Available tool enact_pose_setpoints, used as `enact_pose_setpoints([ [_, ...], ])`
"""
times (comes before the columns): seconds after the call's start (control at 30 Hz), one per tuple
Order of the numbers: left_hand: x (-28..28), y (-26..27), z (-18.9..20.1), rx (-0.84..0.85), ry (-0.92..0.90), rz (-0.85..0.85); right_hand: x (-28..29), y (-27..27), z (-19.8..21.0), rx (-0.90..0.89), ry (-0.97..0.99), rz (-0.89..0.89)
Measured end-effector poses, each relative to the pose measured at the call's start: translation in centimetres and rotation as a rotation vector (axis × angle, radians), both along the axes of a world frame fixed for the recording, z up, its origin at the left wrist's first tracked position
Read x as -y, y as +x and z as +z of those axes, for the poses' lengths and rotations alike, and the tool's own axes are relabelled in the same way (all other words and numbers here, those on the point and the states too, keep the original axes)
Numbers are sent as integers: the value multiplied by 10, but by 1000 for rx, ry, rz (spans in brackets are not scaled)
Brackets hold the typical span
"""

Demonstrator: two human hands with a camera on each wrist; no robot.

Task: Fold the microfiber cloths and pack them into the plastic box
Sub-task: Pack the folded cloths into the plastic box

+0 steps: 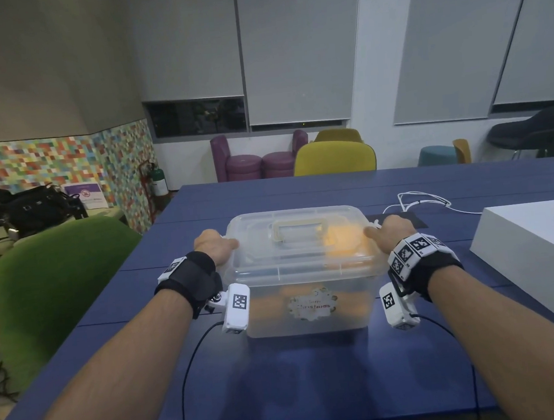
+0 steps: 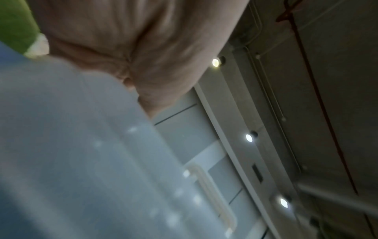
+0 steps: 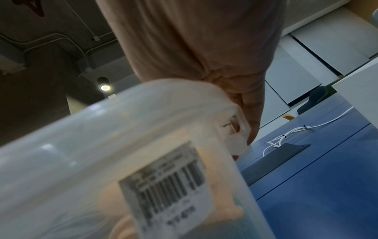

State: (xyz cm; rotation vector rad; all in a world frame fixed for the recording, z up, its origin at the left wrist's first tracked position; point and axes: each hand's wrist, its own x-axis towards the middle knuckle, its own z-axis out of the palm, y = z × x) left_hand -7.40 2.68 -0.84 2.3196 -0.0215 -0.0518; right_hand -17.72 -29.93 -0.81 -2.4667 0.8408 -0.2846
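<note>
A clear plastic box (image 1: 304, 287) stands on the blue table (image 1: 317, 380) with its lid (image 1: 293, 258) on. Orange cloths (image 1: 342, 242) show dimly through the lid and walls. My left hand (image 1: 213, 245) grips the lid's left end, thumb on top and fingers down the side, where they are hidden. My right hand (image 1: 389, 230) grips the right end the same way. In the right wrist view its fingers (image 3: 253, 113) reach down over the side latch (image 3: 235, 139) of the box (image 3: 102, 145). The left wrist view shows only my left hand (image 2: 132, 48) against the lid (image 2: 81, 145).
A long white box (image 1: 540, 253) lies at the right of the table. A white cable (image 1: 425, 202) and a dark flat pad (image 1: 414, 219) sit behind the right hand. A green chair (image 1: 57, 279) stands at the left edge, a yellow chair (image 1: 334, 158) at the far side.
</note>
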Motion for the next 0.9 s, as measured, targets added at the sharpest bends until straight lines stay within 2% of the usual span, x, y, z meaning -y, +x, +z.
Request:
enact_pose_setpoints([
  [0.17, 7, 1, -3, 61, 116, 20, -4, 0, 1, 0, -10, -12],
  [0.9, 11, 1, -1, 68, 171, 36, -11, -4, 5, -10, -29, -35],
])
